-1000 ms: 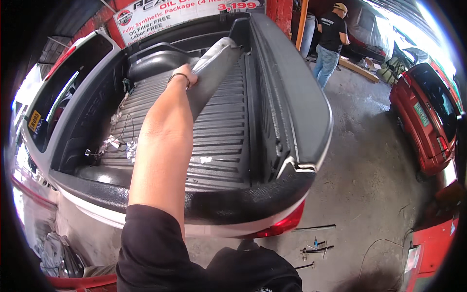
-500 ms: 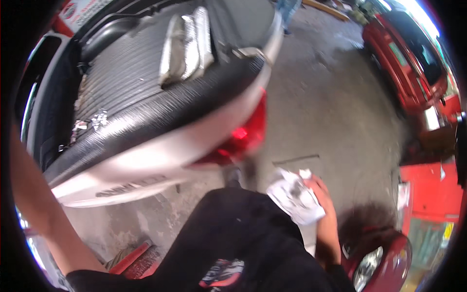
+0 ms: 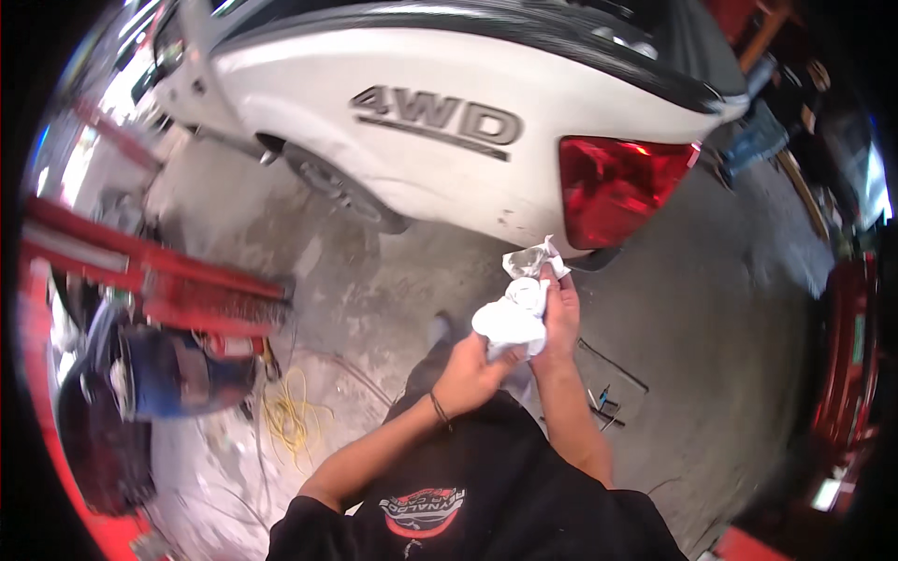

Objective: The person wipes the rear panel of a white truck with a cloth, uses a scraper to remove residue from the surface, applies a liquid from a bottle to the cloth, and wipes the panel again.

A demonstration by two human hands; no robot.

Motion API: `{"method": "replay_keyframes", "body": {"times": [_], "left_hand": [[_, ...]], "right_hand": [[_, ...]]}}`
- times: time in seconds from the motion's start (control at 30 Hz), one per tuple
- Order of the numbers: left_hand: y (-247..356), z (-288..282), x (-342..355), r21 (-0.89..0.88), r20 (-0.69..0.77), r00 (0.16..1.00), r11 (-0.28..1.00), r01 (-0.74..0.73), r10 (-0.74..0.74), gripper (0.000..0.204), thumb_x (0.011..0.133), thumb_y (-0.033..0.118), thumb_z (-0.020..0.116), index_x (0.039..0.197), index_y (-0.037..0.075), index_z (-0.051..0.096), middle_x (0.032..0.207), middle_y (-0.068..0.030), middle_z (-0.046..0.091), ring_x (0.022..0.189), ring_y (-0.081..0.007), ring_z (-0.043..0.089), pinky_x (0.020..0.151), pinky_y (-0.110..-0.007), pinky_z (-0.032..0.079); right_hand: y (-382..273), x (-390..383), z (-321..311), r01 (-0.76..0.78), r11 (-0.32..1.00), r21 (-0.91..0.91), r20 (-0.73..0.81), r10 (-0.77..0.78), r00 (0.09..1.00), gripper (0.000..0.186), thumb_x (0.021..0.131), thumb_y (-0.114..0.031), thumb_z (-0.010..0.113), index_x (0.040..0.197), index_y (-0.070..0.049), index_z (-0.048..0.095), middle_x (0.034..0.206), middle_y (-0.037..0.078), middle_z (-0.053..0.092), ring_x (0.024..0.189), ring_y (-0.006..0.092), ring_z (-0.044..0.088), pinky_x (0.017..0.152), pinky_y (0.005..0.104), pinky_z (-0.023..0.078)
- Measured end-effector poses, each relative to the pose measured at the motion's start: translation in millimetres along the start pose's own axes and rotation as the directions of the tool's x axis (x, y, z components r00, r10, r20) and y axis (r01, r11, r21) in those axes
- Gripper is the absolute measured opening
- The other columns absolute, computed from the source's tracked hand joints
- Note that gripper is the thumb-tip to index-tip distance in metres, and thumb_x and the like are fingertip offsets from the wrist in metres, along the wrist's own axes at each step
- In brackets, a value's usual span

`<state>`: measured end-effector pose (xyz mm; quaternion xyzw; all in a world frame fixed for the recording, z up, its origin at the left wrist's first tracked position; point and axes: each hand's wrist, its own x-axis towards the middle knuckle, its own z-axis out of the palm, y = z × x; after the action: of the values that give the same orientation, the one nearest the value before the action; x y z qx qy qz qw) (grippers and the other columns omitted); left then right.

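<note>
Both hands meet in front of my body, holding crumpled white cloth. My left hand (image 3: 477, 374) has its fingers closed on the lower part of the bundled cloth (image 3: 510, 323). My right hand (image 3: 561, 313) grips the same bundle from the right. A grey-smudged piece (image 3: 528, 262) sticks up past the right fingertips; whether it is separate from the rest I cannot tell. Just beyond my hands stands a white pickup truck (image 3: 449, 178), with its red tail light (image 3: 617, 187) nearest them. Faint dark marks show on the bodywork near the light.
On the left are a red metal beam (image 3: 159, 290), a dark blue car part (image 3: 187, 374) and a yellow coiled cord (image 3: 290, 416). Thin dark tools (image 3: 608, 407) lie on the floor to my right. Another person (image 3: 762, 136) stands beyond the truck's rear corner.
My view has swung from over the truck bed to its side. My left hand, earlier out of view at the far left, has come in to join my right hand on the cloth.
</note>
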<state>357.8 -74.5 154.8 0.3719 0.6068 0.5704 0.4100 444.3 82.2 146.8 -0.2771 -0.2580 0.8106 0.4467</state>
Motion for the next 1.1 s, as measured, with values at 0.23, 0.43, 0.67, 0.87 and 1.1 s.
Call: {"method": "replay_keyframes", "body": {"times": [0.23,0.43,0.67,0.87,1.1], "left_hand": [[-19.3,-72.0,-118.4,-0.413,-0.35,0.894,0.903,0.119,-0.278,0.066,0.115,0.017,0.063,0.175,0.004,0.038,0.169,-0.0161,0.052,0.147,-0.0189,0.056,0.121,-0.035,0.048],[-24.5,-168.9,-191.5,-0.161,-0.433,0.901,0.983,-0.09,0.011,0.075,0.118,0.022,0.063,0.181,0.007,0.026,0.179,-0.0166,0.039,0.161,-0.0236,0.043,0.131,-0.038,0.036],[-40.2,-304.3,-293.5,-0.344,-0.533,0.846,0.914,-0.213,-0.004,0.055,0.119,0.02,0.063,0.17,0.005,0.047,0.156,-0.0078,0.063,0.142,-0.0175,0.06,0.121,-0.035,0.046],[-60.4,-310.7,-295.4,-0.844,-0.468,0.856,0.397,-0.359,-0.22,0.038,0.118,0.025,0.064,0.152,0.008,0.064,0.135,-0.0049,0.077,0.125,-0.0198,0.072,0.107,-0.035,0.057],[-113.3,-227.8,-212.2,-0.799,-0.526,0.79,0.5,-0.333,-0.315,0.041,0.118,0.036,0.059,0.145,0.007,0.068,0.126,-0.0061,0.078,0.109,-0.0223,0.077,0.09,-0.039,0.064]], "right_hand": [[126.1,-68.2,31.6,0.059,0.949,-0.311,-0.04,-0.075,0.996,0.03,0.115,-0.017,0.07,0.142,-0.002,0.071,0.119,0.002,0.076,0.1,0.0089,0.068,0.086,0.0285,0.057],[210.8,-180.2,129.4,0.503,0.554,-0.663,0.519,-0.145,0.843,0.037,0.116,-0.02,0.066,0.148,-0.001,0.068,0.143,0.017,0.074,0.132,0.0291,0.071,0.111,0.0384,0.055],[320.0,-304.6,210.9,0.324,0.838,-0.439,0.643,0.041,0.765,0.057,0.119,-0.021,0.039,0.169,0.008,0.044,0.171,0.024,0.054,0.16,0.0331,0.049,0.133,0.044,0.035],[327.3,-326.9,210.3,0.347,0.839,-0.418,0.605,-0.027,0.796,0.055,0.108,-0.003,0.05,0.162,0.007,0.051,0.167,0.02,0.058,0.156,0.0279,0.053,0.131,0.0419,0.04],[229.5,-268.8,166.4,0.7,0.271,-0.66,0.749,0.305,0.588,0.049,0.101,0.002,0.065,0.15,-0.004,0.068,0.16,0.02,0.065,0.14,0.032,0.068,0.117,0.0415,0.054]]}}
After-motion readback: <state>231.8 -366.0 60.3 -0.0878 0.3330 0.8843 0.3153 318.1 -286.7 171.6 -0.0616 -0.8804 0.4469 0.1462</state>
